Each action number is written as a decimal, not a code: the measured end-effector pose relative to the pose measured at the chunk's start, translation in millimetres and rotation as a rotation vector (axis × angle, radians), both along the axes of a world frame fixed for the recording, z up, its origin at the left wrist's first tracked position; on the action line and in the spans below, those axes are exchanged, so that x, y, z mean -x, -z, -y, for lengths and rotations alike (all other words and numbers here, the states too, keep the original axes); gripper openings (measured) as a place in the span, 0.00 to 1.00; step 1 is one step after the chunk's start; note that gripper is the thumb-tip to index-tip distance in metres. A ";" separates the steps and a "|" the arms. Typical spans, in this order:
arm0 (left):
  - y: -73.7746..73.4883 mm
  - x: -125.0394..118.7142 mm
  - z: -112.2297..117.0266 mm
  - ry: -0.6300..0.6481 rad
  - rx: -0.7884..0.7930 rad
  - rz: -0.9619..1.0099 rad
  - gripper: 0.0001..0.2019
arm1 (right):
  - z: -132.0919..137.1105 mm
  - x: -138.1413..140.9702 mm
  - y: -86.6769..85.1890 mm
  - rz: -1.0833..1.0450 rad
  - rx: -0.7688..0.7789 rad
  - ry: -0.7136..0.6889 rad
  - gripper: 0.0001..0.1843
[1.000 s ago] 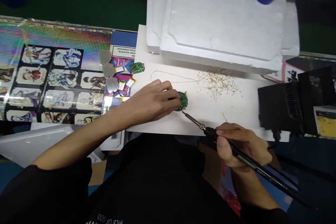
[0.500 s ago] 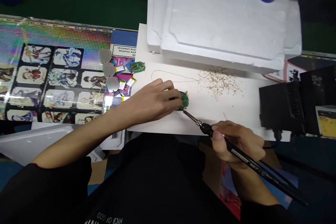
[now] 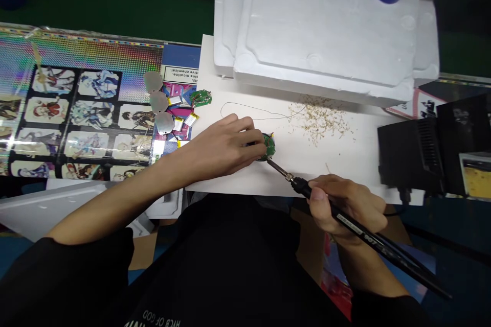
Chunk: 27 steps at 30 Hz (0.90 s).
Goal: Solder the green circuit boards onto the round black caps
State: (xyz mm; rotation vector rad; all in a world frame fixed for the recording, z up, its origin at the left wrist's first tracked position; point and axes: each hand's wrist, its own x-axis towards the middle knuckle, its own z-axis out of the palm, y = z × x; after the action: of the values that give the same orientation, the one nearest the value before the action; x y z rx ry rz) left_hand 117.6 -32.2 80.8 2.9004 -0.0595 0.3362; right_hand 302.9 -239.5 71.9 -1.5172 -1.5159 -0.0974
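Head camera, seen from my remote seat: a holographic printed sheet of character cards spreads across nine o'clock, with three dull metal discs on its right end at ten o'clock. Small pouch cells with yellow tabs lie just beside them, near a second green circuit board. At centre, the left hand curls its fingers together and presses them against the round green circuit board, which sits on a white paper sheet just right of the frame's middle. At four o'clock, the right hand pinches a black soldering iron pen-style between thumb and fingers, its tip angled at the board's lower edge; I cannot tell whether it touches. My judgement: pin the board flat and keep the wrist steady, because those left fingers sit close to the hot tip. Farther right, a thin wire loops at twelve, pale shavings lie at two, a white foam block sits at one, and a black bench unit stands at three.
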 end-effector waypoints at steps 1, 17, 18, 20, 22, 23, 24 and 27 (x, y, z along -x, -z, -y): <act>-0.2 -0.3 -0.1 0.001 -0.003 -0.003 0.11 | 0.6 -0.5 0.1 0.008 0.002 -0.006 0.09; -2.0 -1.0 -0.6 0.006 -0.027 -0.022 0.09 | 2.7 -0.7 -3.1 0.030 0.031 -0.024 0.09; -1.8 -1.1 -0.7 0.006 -0.027 -0.022 0.09 | 3.7 -2.0 -2.4 0.036 0.009 -0.022 0.08; -1.8 -1.0 -0.9 0.008 -0.026 -0.030 0.08 | 6.8 -5.2 -0.9 0.020 -0.033 -0.005 0.07; -1.9 -1.0 -1.2 0.010 -0.017 -0.031 0.08 | 11.6 -9.1 1.0 -0.032 -0.064 0.032 0.06; -2.0 -0.9 -1.3 0.011 -0.009 -0.030 0.07 | 14.5 -11.0 2.2 -0.060 -0.072 0.051 0.06; -2.1 -0.9 -1.5 0.013 -0.003 -0.028 0.07 | 17.5 -13.0 3.5 -0.088 -0.082 0.072 0.05; -2.1 -0.8 -1.8 0.020 -0.014 -0.025 0.07 | 26.6 -17.7 9.0 -0.175 -0.075 0.125 0.04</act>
State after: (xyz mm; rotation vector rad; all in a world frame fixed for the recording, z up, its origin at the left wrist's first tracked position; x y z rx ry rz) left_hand 118.4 -30.4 82.9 2.9153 -0.0864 0.2966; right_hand 320.6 -266.1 62.9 -1.5192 -1.2660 -0.0909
